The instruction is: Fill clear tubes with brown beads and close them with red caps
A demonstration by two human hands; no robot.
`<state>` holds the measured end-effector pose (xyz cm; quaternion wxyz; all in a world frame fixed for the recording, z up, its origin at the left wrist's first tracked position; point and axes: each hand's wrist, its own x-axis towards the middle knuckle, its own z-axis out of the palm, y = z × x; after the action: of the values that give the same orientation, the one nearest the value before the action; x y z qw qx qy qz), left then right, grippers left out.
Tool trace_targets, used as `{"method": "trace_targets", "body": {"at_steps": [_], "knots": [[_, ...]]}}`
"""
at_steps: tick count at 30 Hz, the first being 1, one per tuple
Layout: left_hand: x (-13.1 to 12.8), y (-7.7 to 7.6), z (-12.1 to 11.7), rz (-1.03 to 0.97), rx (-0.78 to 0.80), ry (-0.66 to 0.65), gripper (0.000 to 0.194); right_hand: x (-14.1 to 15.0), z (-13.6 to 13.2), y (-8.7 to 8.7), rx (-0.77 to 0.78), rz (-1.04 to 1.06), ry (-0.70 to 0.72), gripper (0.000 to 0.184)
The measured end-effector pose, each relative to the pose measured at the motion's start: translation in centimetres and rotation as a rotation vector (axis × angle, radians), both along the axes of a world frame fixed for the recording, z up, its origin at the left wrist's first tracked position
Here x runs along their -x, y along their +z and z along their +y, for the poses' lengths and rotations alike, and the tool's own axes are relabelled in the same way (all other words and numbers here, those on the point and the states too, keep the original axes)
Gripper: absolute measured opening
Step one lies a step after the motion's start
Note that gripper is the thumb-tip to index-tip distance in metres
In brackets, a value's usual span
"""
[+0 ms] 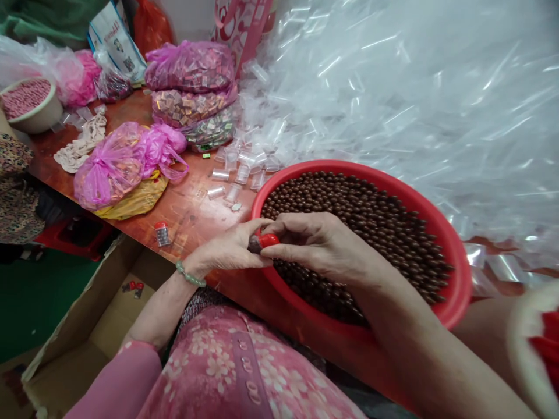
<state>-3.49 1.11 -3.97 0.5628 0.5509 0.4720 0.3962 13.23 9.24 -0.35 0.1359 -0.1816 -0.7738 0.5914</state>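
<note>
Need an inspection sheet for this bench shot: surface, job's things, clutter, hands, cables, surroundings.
Surface: reddish wooden table, crowded.
Job's things: red basin full of brown beads; small red-capped vial held between both hands.
Clutter: pink bags of small packets, loose clear vials, one capped vial near the edge, heap of clear plastic, white bowl.
Hands: left hand and right hand both pinch the vial over the basin rim.
Cables: nothing seen.
Surroundings: cardboard box on the floor below the table.

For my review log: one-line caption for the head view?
Both hands, left hand and right hand, pinch a red-capped vial over a red basin of brown beads.
</note>
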Motion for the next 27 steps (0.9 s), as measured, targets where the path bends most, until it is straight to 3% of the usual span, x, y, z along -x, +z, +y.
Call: {"method": "trace_targets", "body": {"at_steps": [4,8,14,17,19,21,24,27], "knots": [[0.0,-0.4,0.0,-0.002,-0.014,-0.091,0.029,-0.1,-0.5,0.8,-0.183,-0.011,0.03,0.012],[0.0,-0.5,0.0,-0.026,0.001,-0.086,0.028,0.1,-0.8,1.0,-0.349,-0.011,0.048,0.015],[-0.4,-0.4,0.1,-0.332,0.243,-0.002,0.032,0.1,-1.0,0.2,-0.552,0.021,-0.059,0.019],[-0.7,-0.6,0.3,-0.521,0.281,-0.013,0.031,0.0,-1.5,-0.1,-0.641,0.014,-0.023,0.043],[-0.9,-0.5,0.3,-0.603,0.299,0.048,0.037,0.0,-2.0,-0.4,-0.722,-0.013,-0.02,0.073],[-1.1,-0.1,0.2,-0.658,0.324,0.116,0.045,0.1,-2.5,-1.0,-0.842,-0.037,-0.093,0.085],[-1.7,0.7,0.0,-0.672,0.349,0.11,0.051,0.4,-3.0,-2.0,-0.997,-0.022,-0.231,0.074],[-2.3,1.1,-0.1,-0.684,0.333,0.096,0.053,0.5,-3.3,-2.2,-1.049,0.028,-0.286,0.064]]}}
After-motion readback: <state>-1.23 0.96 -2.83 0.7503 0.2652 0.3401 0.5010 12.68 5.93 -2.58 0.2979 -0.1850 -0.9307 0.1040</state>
